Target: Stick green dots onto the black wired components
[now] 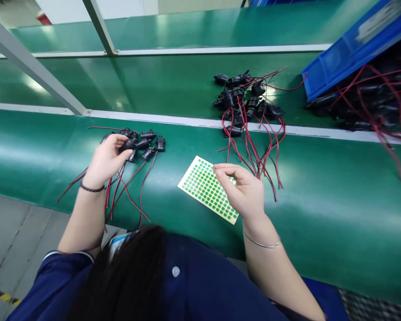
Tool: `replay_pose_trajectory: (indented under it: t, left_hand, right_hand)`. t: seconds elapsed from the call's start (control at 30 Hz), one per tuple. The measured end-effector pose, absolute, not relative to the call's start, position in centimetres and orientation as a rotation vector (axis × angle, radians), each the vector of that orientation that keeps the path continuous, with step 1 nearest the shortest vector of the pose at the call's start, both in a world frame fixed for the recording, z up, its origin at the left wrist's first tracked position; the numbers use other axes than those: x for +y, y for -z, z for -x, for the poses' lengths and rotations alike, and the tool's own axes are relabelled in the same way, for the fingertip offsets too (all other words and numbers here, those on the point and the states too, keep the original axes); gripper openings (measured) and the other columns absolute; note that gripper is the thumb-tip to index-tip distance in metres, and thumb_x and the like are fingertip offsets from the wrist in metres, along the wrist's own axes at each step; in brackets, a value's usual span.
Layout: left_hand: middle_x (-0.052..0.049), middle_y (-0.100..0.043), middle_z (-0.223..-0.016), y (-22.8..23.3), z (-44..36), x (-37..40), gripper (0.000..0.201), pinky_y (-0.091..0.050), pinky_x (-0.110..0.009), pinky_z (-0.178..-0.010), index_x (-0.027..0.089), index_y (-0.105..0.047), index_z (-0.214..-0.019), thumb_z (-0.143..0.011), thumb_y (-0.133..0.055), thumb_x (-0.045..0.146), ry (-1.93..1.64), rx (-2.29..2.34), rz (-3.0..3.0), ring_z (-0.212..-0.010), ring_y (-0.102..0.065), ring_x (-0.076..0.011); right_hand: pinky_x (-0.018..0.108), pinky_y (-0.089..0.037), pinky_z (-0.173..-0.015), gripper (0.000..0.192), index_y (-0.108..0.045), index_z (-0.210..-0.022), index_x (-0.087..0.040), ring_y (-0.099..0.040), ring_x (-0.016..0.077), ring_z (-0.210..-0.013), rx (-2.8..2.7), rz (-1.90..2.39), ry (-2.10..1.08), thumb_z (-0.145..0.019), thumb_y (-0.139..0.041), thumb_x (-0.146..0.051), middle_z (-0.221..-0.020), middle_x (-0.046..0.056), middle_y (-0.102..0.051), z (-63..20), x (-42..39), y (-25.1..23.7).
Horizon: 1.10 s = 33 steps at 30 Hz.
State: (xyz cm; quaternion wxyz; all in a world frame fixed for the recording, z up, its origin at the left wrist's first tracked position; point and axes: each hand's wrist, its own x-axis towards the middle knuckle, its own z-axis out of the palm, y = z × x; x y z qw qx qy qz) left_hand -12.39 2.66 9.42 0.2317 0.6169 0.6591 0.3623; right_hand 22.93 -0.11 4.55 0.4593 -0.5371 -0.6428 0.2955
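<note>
My left hand (105, 160) is closed with thumb and fingers around a black plastic connector (129, 144) at the left of the green bench. Beside it lie several similar black connectors (148, 154) with thin red and black wires trailing toward the front edge. A pale yellow sheet of round green stickers (203, 186) lies slantwise in the middle. Over its upper right part hovers my right hand (242, 189), thumb and forefinger pinched together. Whatever the fingertips hold, if anything, is too small to make out. The hand hides the sheet's right side.
A loose heap of black connectors (237, 104) with red wires lies at the back right, across the white strip (173, 120). A tilted blue bin (334, 67) full of wired connectors stands at the far right. Metal posts (50, 71) rise at the left.
</note>
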Motion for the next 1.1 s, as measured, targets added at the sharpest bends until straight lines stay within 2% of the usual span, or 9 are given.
replay_pose_trajectory:
  t: [0.1, 0.17, 0.4, 0.57, 0.63, 0.73, 0.87, 1.0, 1.1]
  left_hand:
    - [-0.01, -0.068, -0.103, -6.6, 11.6, 4.3, 0.03, -0.051, -0.051, -0.096, 0.017, -0.06, -0.105, -0.076, -0.066, 0.026, -0.772, 1.957, -1.833, -0.1, -0.063, -0.027]
    - [-0.011, -0.068, -0.104, -5.4, 11.1, 5.1, 0.027, -0.048, -0.053, -0.099, 0.017, -0.06, -0.104, -0.078, -0.064, 0.024, -0.756, 2.026, -1.913, -0.103, -0.06, -0.0287]
    - [-0.012, -0.057, -0.113, -3.8, 11.9, 6.9, 0.025, -0.038, -0.056, -0.108, 0.02, -0.06, -0.103, -0.079, -0.066, 0.02, -0.923, 2.096, -1.948, -0.116, -0.051, -0.032]
    - [-0.011, -0.048, -0.116, -4.7, 9.9, 5.9, 0.041, -0.022, -0.063, -0.116, 0.018, -0.057, -0.111, -0.075, -0.076, 0.023, -1.182, 1.999, -1.887, -0.125, -0.041, -0.0355]
    - [-0.011, -0.049, -0.118, -5.2, 7.5, 4.4, 0.041, -0.027, -0.061, -0.114, 0.018, -0.057, -0.116, -0.08, -0.073, 0.027, -1.16, 1.865, -2.003, -0.124, -0.042, -0.0344]
    - [-0.012, -0.054, -0.117, -4.9, 3.0, 2.0, 0.037, -0.04, -0.056, -0.106, 0.02, -0.06, -0.114, -0.08, -0.07, 0.031, -0.874, 1.526, -2.167, -0.116, -0.05, -0.0326]
    - [-0.014, -0.056, -0.122, -2.6, -1.2, 0.9, 0.044, -0.044, -0.055, -0.102, 0.018, -0.058, -0.117, -0.078, -0.071, 0.031, -0.563, 1.398, -2.152, -0.115, -0.052, -0.0336]
    - [-0.014, -0.056, -0.121, -0.6, -2.2, 1.7, 0.043, -0.044, -0.055, -0.103, 0.017, -0.057, -0.114, -0.075, -0.073, 0.026, -0.524, 1.44, -2.113, -0.117, -0.051, -0.0323]
    - [-0.015, -0.057, -0.123, -0.6, -2.6, 2.3, 0.038, -0.044, -0.055, -0.103, 0.016, -0.058, -0.113, -0.077, -0.07, 0.025, -0.47, 1.466, -2.114, -0.118, -0.051, -0.0327]
  right_hand:
    - [0.043, -0.058, -0.083, 0.015, -0.071, -0.082, -0.022, -0.073, 0.0231, -0.09, -1.678, 1.353, -0.635, -0.088, -0.064, -0.033, -0.095, 0.008, -0.077, -23.2, 0.5, -4.2]
    - [0.042, -0.059, -0.081, 0.015, -0.072, -0.083, -0.022, -0.073, 0.023, -0.088, -1.708, 1.382, -0.611, -0.088, -0.064, -0.034, -0.095, 0.008, -0.077, -23.7, 0.6, -3.9]
    - [0.041, -0.058, -0.08, 0.017, -0.072, -0.086, -0.021, -0.071, 0.022, -0.084, -1.772, 1.447, -0.62, -0.088, -0.061, -0.035, -0.095, 0.008, -0.077, -24.8, 1.2, -2.3]
    - [0.046, -0.055, -0.091, 0.019, -0.072, -0.1, -0.019, -0.068, 0.0272, -0.099, -2.087, 1.534, -0.592, -0.089, -0.058, -0.025, -0.103, 0.012, -0.074, -24.4, 3.3, -1.9]
    - [0.048, -0.052, -0.097, 0.024, -0.071, -0.107, -0.016, -0.065, 0.0301, -0.107, -2.214, 1.589, -0.594, -0.087, -0.061, -0.026, -0.11, 0.014, -0.071, -23.8, 4.1, -2.1]
    - [0.048, -0.049, -0.1, 0.039, -0.067, -0.119, -0.015, -0.06, 0.033, -0.114, -2.328, 1.639, -0.589, -0.085, -0.068, -0.034, -0.119, 0.016, -0.067, -22.2, 5.0, -2.5]
    - [0.048, -0.048, -0.098, 0.057, -0.059, -0.129, -0.011, -0.058, 0.0367, -0.115, -2.405, 1.749, -0.505, -0.08, -0.075, -0.037, -0.124, 0.02, -0.063, -20.2, 5.1, -2.8]
    - [0.043, -0.049, -0.092, 0.059, -0.058, -0.126, -0.008, -0.063, 0.0343, -0.106, -2.361, 1.894, -0.514, -0.077, -0.079, -0.033, -0.117, 0.022, -0.065, -19.5, 5.0, -2.7]
    - [0.036, -0.05, -0.081, 0.054, -0.058, -0.123, -0.012, -0.067, 0.0276, -0.094, -2.258, 1.927, -0.72, -0.076, -0.079, -0.03, -0.1, 0.013, -0.07, -19.8, 5.1, -2.5]
